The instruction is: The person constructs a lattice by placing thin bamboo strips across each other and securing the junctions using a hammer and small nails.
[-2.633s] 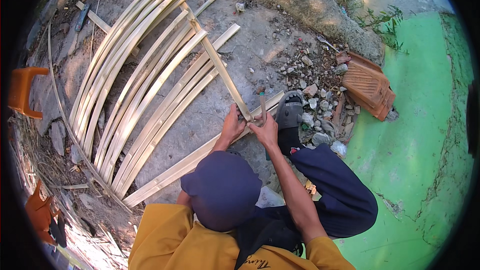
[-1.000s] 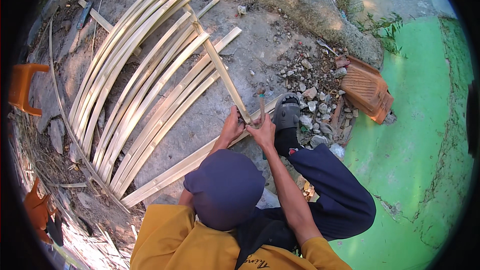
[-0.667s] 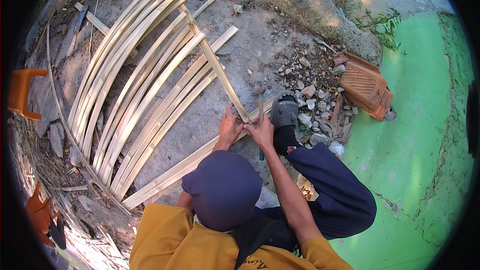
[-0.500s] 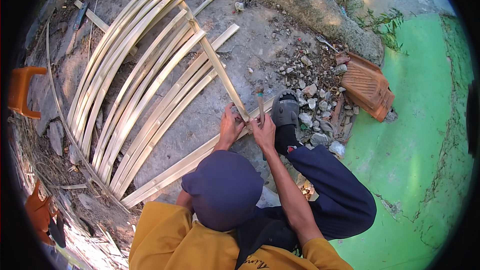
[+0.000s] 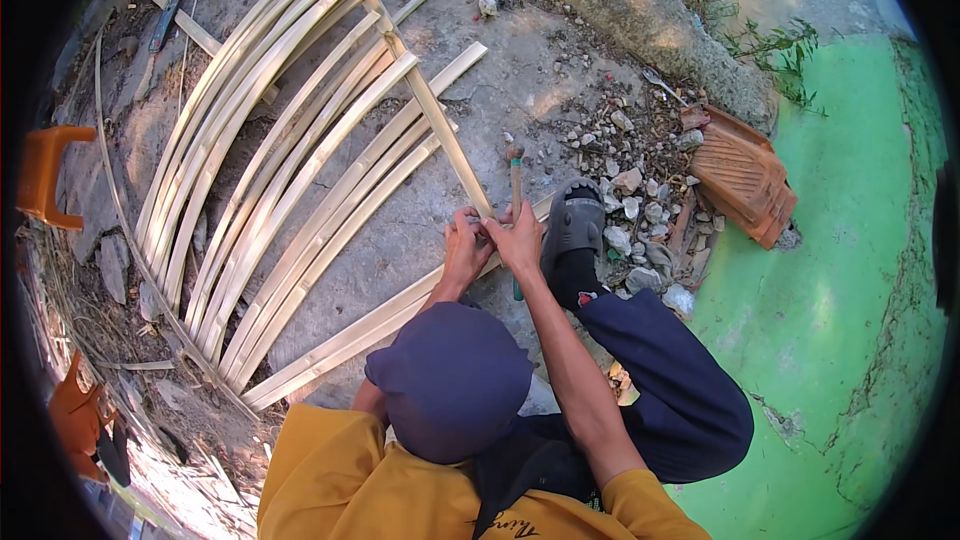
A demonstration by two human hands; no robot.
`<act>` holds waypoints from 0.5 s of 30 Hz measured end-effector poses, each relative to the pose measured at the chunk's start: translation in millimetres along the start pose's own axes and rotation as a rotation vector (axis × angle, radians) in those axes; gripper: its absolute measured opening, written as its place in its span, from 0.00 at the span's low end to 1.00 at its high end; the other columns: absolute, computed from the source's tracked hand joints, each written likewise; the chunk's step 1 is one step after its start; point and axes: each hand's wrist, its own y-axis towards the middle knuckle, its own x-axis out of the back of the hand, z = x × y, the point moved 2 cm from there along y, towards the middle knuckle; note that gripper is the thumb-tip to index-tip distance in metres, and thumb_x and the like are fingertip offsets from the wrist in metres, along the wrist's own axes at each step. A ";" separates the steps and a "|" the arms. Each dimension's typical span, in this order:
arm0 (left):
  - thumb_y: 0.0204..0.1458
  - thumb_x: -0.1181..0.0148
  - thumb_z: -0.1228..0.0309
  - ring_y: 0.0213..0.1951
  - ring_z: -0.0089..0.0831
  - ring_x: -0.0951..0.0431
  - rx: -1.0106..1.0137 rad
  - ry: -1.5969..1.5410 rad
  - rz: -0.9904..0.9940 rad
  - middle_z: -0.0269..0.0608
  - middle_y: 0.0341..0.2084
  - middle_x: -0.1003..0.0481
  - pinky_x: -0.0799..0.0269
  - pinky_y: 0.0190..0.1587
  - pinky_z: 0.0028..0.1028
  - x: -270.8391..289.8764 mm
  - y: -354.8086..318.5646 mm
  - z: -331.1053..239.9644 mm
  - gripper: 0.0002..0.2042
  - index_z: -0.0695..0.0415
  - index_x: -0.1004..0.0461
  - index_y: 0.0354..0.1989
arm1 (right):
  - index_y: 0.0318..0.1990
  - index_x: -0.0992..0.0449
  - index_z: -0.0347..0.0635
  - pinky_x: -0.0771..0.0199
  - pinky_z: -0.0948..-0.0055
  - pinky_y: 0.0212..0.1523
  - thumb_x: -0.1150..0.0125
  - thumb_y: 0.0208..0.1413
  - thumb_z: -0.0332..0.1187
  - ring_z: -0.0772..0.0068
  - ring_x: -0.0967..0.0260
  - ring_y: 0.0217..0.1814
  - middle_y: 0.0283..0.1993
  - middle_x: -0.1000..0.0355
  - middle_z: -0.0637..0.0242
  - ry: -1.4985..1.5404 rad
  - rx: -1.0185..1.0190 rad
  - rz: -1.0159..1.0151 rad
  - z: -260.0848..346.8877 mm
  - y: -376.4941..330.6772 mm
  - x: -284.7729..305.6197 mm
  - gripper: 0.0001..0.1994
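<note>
My left hand (image 5: 464, 252) is closed, its fingertips pinching around the near end of a pale crosswise bamboo slat (image 5: 447, 140). Close against it, my right hand (image 5: 518, 240) has thumb and fingers at the same end, where the crosspiece meets a long pair of slats (image 5: 370, 325). A hammer (image 5: 515, 180) with a wooden and green handle stands up through my right hand, its small head beyond the fingers. Anything tiny between the fingertips is hidden. From there the crosspiece runs away over several other curved slats (image 5: 310, 165).
Rubble (image 5: 630, 205) and a broken orange-brown tile (image 5: 745, 175) lie to the right, beside a green-painted surface (image 5: 830, 340). My shoe (image 5: 575, 225) is planted right of my hands. An orange plastic stool (image 5: 45, 175) stands far left; a thin curved strip (image 5: 120, 210) bounds the slats.
My right hand has moved slightly left, nearer to my left hand, and covers more of the crosspiece's end. The hammer has shifted a little with it, its head now farther away.
</note>
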 end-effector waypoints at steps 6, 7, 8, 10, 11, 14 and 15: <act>0.51 0.31 0.74 0.46 0.45 0.21 -0.086 0.038 -0.040 0.42 0.38 0.15 0.43 0.54 0.41 -3.6 0.7 2.6 0.30 0.61 0.44 0.57 | 0.46 0.27 0.34 0.22 0.53 0.44 0.25 0.51 0.30 0.44 0.18 0.42 0.38 0.19 0.50 -0.045 0.013 0.078 -2.2 4.9 -6.2 0.19; 0.51 0.33 0.75 0.45 0.45 0.20 -0.100 0.055 -0.033 0.42 0.38 0.15 0.43 0.53 0.41 -2.1 1.4 4.7 0.29 0.61 0.44 0.57 | 0.46 0.27 0.34 0.22 0.53 0.44 0.26 0.52 0.29 0.44 0.18 0.43 0.38 0.20 0.49 -0.026 0.017 0.084 -0.4 5.1 -7.9 0.18; 0.51 0.34 0.77 0.44 0.45 0.19 -0.115 0.064 -0.022 0.43 0.38 0.16 0.43 0.51 0.41 -3.9 1.8 5.9 0.28 0.60 0.44 0.57 | 0.46 0.28 0.33 0.22 0.53 0.44 0.27 0.53 0.28 0.43 0.19 0.43 0.38 0.20 0.49 -0.013 0.017 0.084 -0.5 5.4 -6.8 0.17; 0.51 0.36 0.77 0.44 0.45 0.19 -0.105 0.058 -0.020 0.43 0.38 0.16 0.44 0.50 0.41 -2.0 0.0 10.9 0.27 0.60 0.43 0.56 | 0.46 0.28 0.33 0.22 0.53 0.44 0.27 0.53 0.28 0.44 0.19 0.43 0.38 0.19 0.49 -0.009 0.019 0.096 1.2 3.9 -8.3 0.17; 0.51 0.37 0.78 0.44 0.45 0.19 -0.104 0.045 -0.009 0.42 0.38 0.16 0.44 0.48 0.41 -3.9 0.9 9.7 0.26 0.59 0.43 0.55 | 0.47 0.28 0.33 0.22 0.53 0.44 0.27 0.53 0.28 0.44 0.18 0.43 0.38 0.19 0.48 -0.009 0.016 0.095 0.8 4.2 -5.9 0.17; 0.51 0.37 0.77 0.43 0.45 0.19 -0.074 0.033 0.026 0.42 0.37 0.16 0.45 0.47 0.41 -8.5 2.4 6.9 0.25 0.59 0.42 0.55 | 0.47 0.28 0.33 0.22 0.53 0.45 0.27 0.53 0.28 0.44 0.18 0.43 0.38 0.19 0.49 -0.026 -0.016 0.083 0.3 4.8 -0.2 0.17; 0.51 0.37 0.77 0.43 0.45 0.19 -0.072 0.032 0.026 0.42 0.37 0.16 0.45 0.47 0.41 -7.2 1.1 6.3 0.25 0.59 0.42 0.55 | 0.47 0.28 0.33 0.22 0.53 0.45 0.27 0.53 0.28 0.44 0.18 0.43 0.38 0.19 0.49 -0.027 -0.016 0.085 0.9 4.0 -0.6 0.17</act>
